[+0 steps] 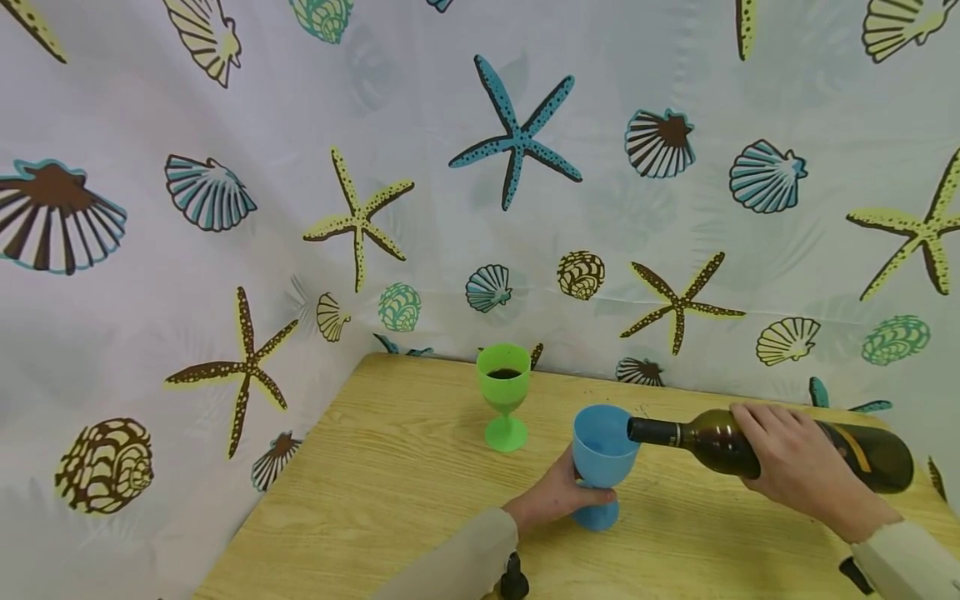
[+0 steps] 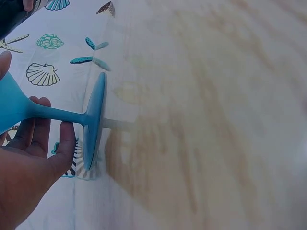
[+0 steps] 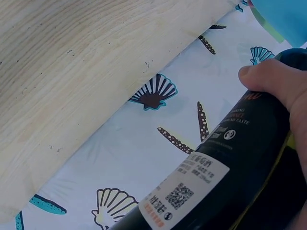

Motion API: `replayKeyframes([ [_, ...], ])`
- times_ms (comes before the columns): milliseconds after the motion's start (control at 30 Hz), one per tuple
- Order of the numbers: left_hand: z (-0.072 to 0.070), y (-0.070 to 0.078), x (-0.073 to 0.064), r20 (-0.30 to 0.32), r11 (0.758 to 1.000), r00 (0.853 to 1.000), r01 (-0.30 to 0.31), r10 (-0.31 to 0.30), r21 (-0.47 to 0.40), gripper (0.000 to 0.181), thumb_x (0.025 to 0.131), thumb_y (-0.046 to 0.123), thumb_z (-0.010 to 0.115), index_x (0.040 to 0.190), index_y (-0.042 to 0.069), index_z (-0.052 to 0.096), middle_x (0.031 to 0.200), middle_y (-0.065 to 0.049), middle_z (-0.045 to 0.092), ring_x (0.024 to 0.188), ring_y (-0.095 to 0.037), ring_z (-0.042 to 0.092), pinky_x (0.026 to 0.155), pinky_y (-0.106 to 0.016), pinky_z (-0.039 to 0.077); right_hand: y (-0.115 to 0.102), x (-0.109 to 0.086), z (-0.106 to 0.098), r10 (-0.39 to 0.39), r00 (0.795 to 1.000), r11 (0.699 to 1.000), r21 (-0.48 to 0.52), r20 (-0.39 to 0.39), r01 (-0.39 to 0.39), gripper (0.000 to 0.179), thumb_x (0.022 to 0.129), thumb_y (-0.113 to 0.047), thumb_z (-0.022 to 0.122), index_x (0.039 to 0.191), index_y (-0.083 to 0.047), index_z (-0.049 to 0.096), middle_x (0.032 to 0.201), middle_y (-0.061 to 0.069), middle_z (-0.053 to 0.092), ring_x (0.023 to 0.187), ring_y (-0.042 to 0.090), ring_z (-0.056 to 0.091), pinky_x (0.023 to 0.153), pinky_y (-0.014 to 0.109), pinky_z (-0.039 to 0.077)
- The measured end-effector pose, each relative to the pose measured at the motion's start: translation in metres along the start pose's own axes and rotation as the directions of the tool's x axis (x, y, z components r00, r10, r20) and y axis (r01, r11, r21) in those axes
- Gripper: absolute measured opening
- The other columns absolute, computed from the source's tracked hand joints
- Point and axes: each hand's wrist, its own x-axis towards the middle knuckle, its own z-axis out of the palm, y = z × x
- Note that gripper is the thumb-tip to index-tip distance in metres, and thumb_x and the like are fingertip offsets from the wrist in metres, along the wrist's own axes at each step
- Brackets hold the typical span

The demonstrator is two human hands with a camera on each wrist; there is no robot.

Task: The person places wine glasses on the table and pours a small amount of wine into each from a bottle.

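My left hand (image 1: 557, 493) holds a blue plastic goblet (image 1: 604, 450) by its stem and lower bowl. In the left wrist view the foot of the goblet (image 2: 94, 122) stands off the table. My right hand (image 1: 795, 462) grips a dark wine bottle (image 1: 720, 442) around its shoulder and body. The bottle lies nearly level, its mouth at the goblet's rim. A white label with a printed code shows on the bottle (image 3: 180, 191) in the right wrist view. Whether liquid is flowing cannot be made out.
A green goblet (image 1: 504, 387) with dark liquid inside stands upright on the wooden table (image 1: 360, 467), behind and left of the blue one. A white curtain (image 1: 420, 108) printed with shells and starfish hangs along the table's back and left edges.
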Motion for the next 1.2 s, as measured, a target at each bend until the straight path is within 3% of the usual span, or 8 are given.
replayKeyframes([
  [600, -0.001, 0.005, -0.003, 0.004, 1.0, 1.0, 0.017, -0.017, -0.007, 0.08, 0.086, 0.012, 0.069, 0.148, 0.021, 0.02, 0.135, 0.002, 0.043, 0.123, -0.02, 0.045, 0.1, -0.046, 0.037, 0.003, 0.008, -0.005, -0.033, 0.999, 0.999, -0.011, 0.027, 0.034, 0.104, 0.034, -0.035, 0.096, 0.118, 0.007, 0.052, 0.105, 0.023, 0.059, 0.089, 0.039, 0.059, 0.071, 0.055, 0.049],
  [1200, -0.002, 0.001, -0.002, 0.023, 1.0, 0.999, -0.024, 0.024, -0.008, 0.079, 0.086, 0.008, 0.069, 0.148, 0.02, 0.021, 0.135, 0.002, 0.043, 0.122, -0.017, 0.046, 0.099, -0.041, 0.039, 0.005, 0.012, -0.009, -0.071, 0.997, 0.997, -0.03, 0.035, 0.072, 0.104, 0.035, -0.035, 0.096, 0.119, 0.007, 0.052, 0.104, 0.022, 0.059, 0.089, 0.039, 0.059, 0.068, 0.055, 0.049],
])
